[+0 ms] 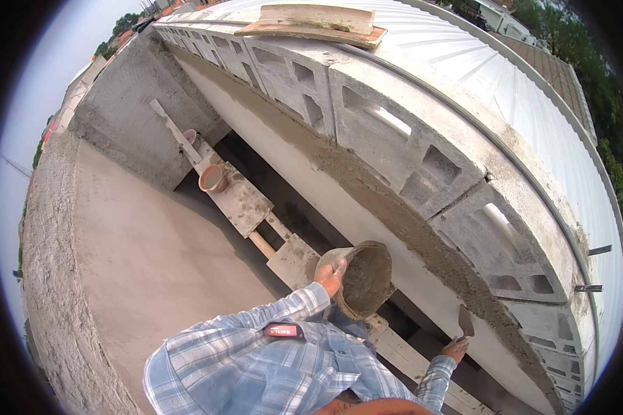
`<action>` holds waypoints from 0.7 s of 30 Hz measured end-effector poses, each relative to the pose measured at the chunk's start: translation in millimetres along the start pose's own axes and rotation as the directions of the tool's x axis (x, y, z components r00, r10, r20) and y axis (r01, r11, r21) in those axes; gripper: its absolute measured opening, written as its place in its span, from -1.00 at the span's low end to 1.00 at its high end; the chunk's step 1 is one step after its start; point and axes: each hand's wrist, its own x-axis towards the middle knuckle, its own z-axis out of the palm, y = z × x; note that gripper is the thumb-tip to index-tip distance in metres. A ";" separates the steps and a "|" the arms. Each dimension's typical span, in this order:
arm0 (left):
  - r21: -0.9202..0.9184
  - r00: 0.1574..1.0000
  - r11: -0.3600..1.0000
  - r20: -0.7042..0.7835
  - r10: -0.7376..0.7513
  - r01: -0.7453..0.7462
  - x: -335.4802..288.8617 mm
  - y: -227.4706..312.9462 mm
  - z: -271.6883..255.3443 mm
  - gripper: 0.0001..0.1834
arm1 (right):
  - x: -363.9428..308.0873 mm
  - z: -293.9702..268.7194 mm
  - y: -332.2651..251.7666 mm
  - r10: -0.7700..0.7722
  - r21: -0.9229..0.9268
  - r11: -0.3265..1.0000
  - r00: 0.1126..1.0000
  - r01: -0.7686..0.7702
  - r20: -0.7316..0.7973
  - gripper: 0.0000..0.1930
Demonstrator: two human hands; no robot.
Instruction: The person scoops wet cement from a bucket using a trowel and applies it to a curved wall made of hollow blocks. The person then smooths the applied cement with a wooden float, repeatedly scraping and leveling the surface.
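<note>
My left hand [330, 277] is closed round the rim of a mortar-caked bucket [354, 307], tilted so that its mouth faces the wall on the right. Grey mortar [368, 278] coats the inside. In my right hand [455, 348] is a small trowel [466, 321], its blade pointing up close to the wall. Along that wall runs a rough band of wet mortar [422, 232], just under a row of hollow concrete blocks [450, 166]. The trowel's handle is mostly hidden by my fingers.
Narrow scaffold planks [241, 207] run below me between two walls, with dark gaps beside them. Farther along them stand a reddish tub [213, 178] and a long wooden board [175, 131]. Planks [316, 22] lie atop the blocks, beside a metal roof [491, 55]. A plastered wall [145, 228] rises left.
</note>
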 end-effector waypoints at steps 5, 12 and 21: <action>0.060 0.982 0.998 0.189 -0.024 0.013 -11.3 60.6 -5.3 -0.10 | -35.8 -15.7 -16.1 -0.132 0.058 0.988 0.972 0.146 -0.194 -0.71; -0.041 0.862 0.976 0.463 0.208 -0.213 28.4 46.3 32.8 -0.25 | -159.0 -7.7 -47.3 0.076 0.347 0.933 0.995 -0.094 0.065 -0.60; -0.261 0.524 0.959 0.805 0.278 -0.109 -8.3 86.1 60.9 -0.45 | -337.9 -59.2 -183.4 0.310 0.472 0.745 0.871 -0.472 0.381 -0.60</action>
